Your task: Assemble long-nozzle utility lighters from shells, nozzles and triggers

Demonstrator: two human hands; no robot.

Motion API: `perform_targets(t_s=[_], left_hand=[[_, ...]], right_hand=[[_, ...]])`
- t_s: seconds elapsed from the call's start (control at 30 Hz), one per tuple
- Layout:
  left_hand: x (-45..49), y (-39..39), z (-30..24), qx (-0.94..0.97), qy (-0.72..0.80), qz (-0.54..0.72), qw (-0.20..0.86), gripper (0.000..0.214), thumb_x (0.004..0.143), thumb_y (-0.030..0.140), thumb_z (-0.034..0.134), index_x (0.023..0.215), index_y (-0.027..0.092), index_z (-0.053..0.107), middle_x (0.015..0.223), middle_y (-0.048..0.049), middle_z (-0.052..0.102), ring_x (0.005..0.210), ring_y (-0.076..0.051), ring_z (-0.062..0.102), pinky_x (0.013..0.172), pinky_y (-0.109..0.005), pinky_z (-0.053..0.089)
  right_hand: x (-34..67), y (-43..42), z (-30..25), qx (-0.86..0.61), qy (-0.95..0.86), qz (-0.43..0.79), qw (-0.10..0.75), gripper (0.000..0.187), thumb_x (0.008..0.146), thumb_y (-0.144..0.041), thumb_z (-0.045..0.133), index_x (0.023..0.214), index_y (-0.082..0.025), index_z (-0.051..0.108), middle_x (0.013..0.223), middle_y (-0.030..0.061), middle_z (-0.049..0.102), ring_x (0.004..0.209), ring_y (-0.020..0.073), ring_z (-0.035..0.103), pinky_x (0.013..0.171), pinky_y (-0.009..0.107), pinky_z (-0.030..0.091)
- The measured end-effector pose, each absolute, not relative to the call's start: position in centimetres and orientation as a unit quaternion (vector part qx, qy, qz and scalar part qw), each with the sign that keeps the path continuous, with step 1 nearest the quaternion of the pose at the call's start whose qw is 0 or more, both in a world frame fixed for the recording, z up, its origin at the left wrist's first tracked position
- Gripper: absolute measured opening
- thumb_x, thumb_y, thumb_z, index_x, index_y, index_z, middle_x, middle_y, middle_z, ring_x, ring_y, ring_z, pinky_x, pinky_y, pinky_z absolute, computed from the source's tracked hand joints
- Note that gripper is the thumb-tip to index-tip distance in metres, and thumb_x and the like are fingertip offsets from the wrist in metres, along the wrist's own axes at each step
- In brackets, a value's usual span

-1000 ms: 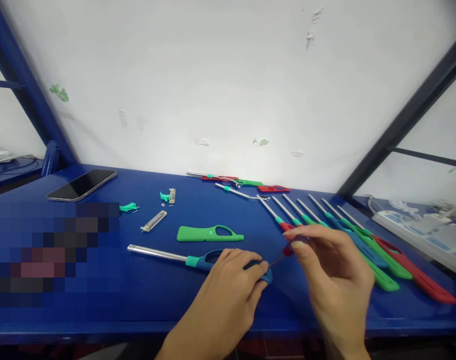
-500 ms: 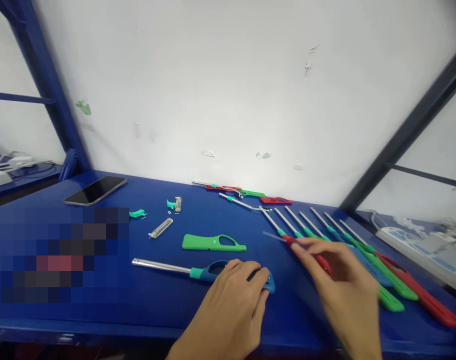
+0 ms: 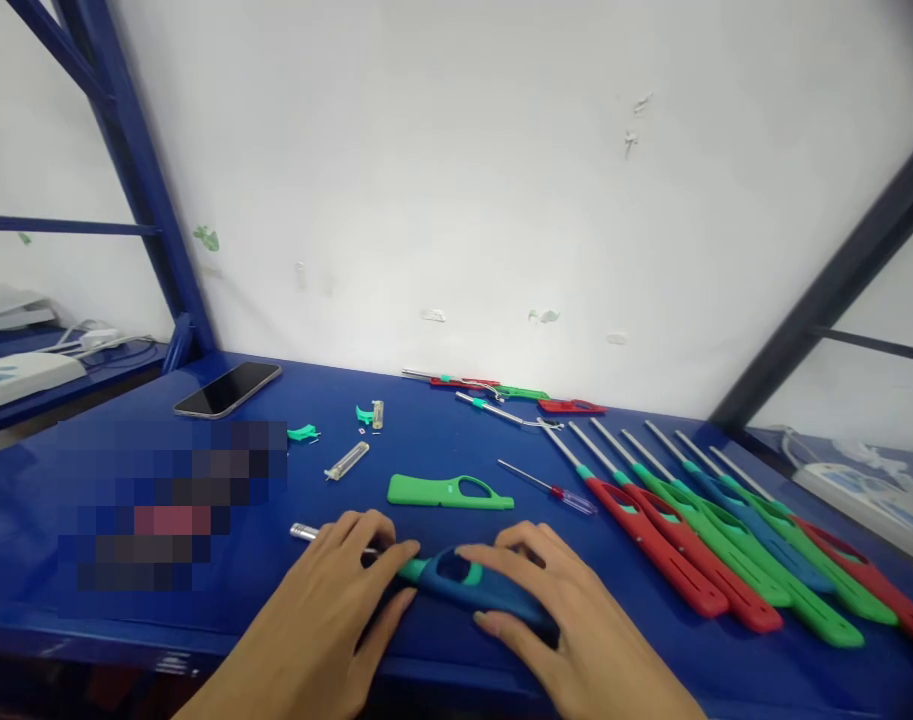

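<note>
Blue table [image 3: 441,440], blue lighter [image 3: 502,592] nearly crosswise, metal tube [image 3: 304,532] leftward.

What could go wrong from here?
1. The blue lighter, with the left hand at its stem and the right hand on its handle, is near the table's front edge; a slip might drop it.
2. The screwdriver lies loose beside the lighter row; a nudge might roll it.
3. A clear tube and tiny pieces lie uncontained and could get knocked away.
</note>
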State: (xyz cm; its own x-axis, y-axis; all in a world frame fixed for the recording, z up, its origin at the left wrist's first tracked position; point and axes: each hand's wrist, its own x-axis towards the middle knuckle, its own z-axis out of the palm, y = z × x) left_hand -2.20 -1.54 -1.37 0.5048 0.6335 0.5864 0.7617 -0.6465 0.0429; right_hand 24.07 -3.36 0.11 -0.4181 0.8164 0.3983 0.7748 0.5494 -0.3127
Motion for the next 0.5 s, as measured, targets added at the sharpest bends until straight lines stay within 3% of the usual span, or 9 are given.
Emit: perform_targets(t_s=[0.13, 0.3, 0.4, 0.5], left_hand=[[-2.6, -1.8, -1.0, -0.868, -0.385, -0.297, 0.096, 0.037, 0.098, 0.004, 0.050, 0.119, 0.028, 0.070, 0.107, -0.0050, 0.071, 0.097, -0.025, 0.070, 0.087, -0.040, 0.063], [-2.8, -3.0, -0.4, -0.767, -0.383, -0.486, 0.168, 0.061, 0.093, -0.006, 0.054, 0.144, 0.028, 0.057, 0.137, -0.0098, 0.058, 0.139, -0.032, 0.051, 0.114, -0.051, 0.051], [-3.1, -2.9, -1.0, -0.768, -0.387, -0.496, 0.122, 0.056, 0.093, -0.004, 0.052, 0.139, 0.028, 0.058, 0.133, -0.0094, 0.059, 0.141, -0.032, 0.050, 0.114, -0.050, 0.052], [-3.1, -2.1, -1.7, -0.779, -0.426, -0.455, 0.075, 0.043, 0.097, 0.004, 0.052, 0.133, 0.026, 0.061, 0.131, -0.0102, 0.061, 0.136, -0.030, 0.054, 0.110, -0.048, 0.056]], right_hand=[[23.2, -3.6, -0.3, -0.449, -0.855, 0.018, 0.258, 0.042, 0.086, -0.034, 0.084, 0.126, -0.041, 0.074, 0.107, 0.0000, 0.077, 0.090, 0.0244, 0.081, 0.078, 0.030, 0.069], [23.8, -2.9, -1.7, -0.452, -0.817, 0.029, 0.357, 0.030, 0.104, -0.027, 0.059, 0.132, -0.033, 0.070, 0.133, 0.0078, 0.069, 0.092, 0.0187, 0.081, 0.074, 0.023, 0.067], [24.1, -2.4, -2.5, -0.453, -0.788, 0.015, 0.416, 0.036, 0.106, -0.027, 0.056, 0.139, -0.036, 0.068, 0.135, 0.0067, 0.070, 0.101, 0.0196, 0.080, 0.073, 0.019, 0.066], [23.7, -2.4, -3.1, -0.485, -0.738, 0.039, 0.468, 0.038, 0.106, -0.031, 0.056, 0.143, -0.039, 0.065, 0.129, 0.0038, 0.076, 0.092, 0.0199, 0.081, 0.067, 0.020, 0.065]])
